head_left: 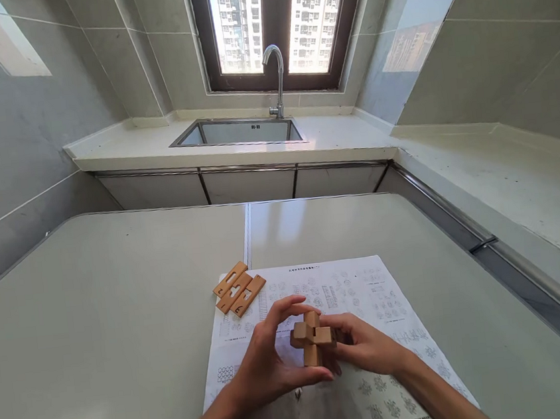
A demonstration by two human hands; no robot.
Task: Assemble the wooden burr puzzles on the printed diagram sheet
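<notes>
Although a thin seam divides it, the pale table (95, 309) spreads widest, reaching back toward a counter with a steel sink (242, 131). On its near part lies a printed sheet (374, 299), covered with rows of small diagrams (too fine to read). Over the sheet, both hands are closed on one thing: the left hand (270, 360) spans it, fingers at its upper end and thumb at its lower, while the right hand (369, 345) grips its right side. Three flat wooden pieces (243, 282) with cut-outs lie side by side across the sheet's far left corner. Between the hands sits the interlocking wooden block (311, 336), cross-shaped.
</notes>
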